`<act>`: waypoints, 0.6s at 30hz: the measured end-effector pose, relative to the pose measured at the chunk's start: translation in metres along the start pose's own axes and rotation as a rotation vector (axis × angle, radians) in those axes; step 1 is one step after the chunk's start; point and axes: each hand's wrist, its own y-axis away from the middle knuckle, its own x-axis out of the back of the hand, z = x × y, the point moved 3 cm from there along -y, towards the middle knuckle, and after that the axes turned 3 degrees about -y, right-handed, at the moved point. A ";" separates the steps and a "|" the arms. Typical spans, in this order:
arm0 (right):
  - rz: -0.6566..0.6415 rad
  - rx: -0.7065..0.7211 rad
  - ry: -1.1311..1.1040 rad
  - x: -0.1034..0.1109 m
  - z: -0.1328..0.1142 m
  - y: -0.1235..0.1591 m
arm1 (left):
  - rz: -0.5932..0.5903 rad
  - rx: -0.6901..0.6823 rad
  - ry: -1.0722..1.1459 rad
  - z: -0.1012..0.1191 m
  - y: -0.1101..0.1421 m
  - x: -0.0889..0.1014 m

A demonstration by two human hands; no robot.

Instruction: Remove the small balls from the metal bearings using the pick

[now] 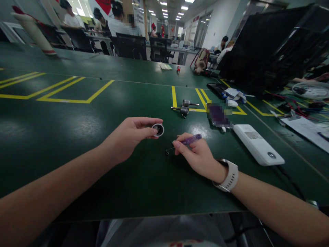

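Observation:
My left hand [131, 135] pinches a small round metal part with a dark hollow centre [158, 129] just above the green table [77, 137]. My right hand [196, 156], with a white watch on its wrist, grips a small screwdriver with a clear purple handle [191, 139]. The screwdriver's thin shaft points left and down, and its tip rests at a tiny dark piece [167, 152] on the table, below the round part.
Two small metal cylinders with shafts [185, 106] lie beyond my hands by yellow floor-style lines. A white power bank [258, 144] lies right, then papers and cables. A large black case [269, 44] stands at back right. People sit at far desks.

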 end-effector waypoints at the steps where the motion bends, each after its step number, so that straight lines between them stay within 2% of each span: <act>1: 0.015 0.020 -0.009 -0.001 0.001 0.001 | 0.010 -0.001 -0.028 0.000 0.000 0.000; 8: 0.207 0.292 -0.119 0.007 -0.007 0.010 | 0.039 -0.030 -0.177 0.001 0.000 -0.002; 13: 0.137 0.447 -0.032 0.005 -0.020 0.010 | 0.015 -0.011 -0.169 0.002 0.004 -0.007; 18: 0.089 0.469 0.081 0.001 -0.019 0.008 | -0.004 -0.025 -0.181 0.003 0.008 -0.011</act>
